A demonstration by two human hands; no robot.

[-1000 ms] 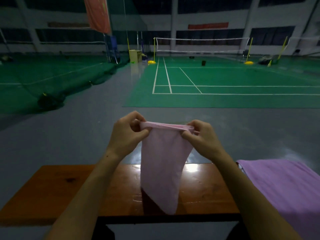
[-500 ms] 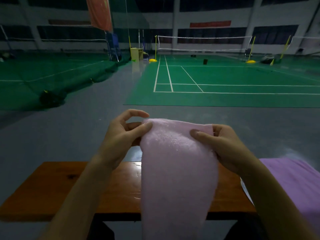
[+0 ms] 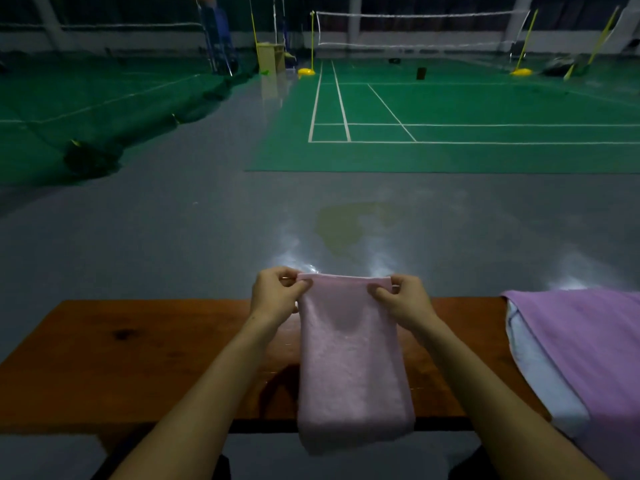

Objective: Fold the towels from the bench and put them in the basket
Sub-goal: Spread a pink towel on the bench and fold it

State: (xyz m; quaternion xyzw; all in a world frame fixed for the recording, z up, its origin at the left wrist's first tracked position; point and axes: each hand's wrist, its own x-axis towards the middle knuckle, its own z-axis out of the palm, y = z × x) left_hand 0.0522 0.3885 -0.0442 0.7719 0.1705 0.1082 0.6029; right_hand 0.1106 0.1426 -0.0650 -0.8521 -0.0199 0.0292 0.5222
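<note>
A pale pink towel (image 3: 349, 362) hangs folded in front of me over the wooden bench (image 3: 138, 358). My left hand (image 3: 275, 296) pinches its top left corner. My right hand (image 3: 403, 301) pinches the top right corner. The towel's lower end drapes past the bench's near edge. A purple towel (image 3: 588, 341) lies on a white towel (image 3: 540, 372) at the right end of the bench. No basket is in view.
Grey floor (image 3: 173, 237) stretches beyond the bench. A green badminton court (image 3: 450, 116) with a net (image 3: 415, 29) lies further out. A dark bundle of netting (image 3: 90, 157) sits on the floor at the left.
The towel has been folded narrower and lowered toward the bench. Both hands moved down and closer together. The view has tilted downward.
</note>
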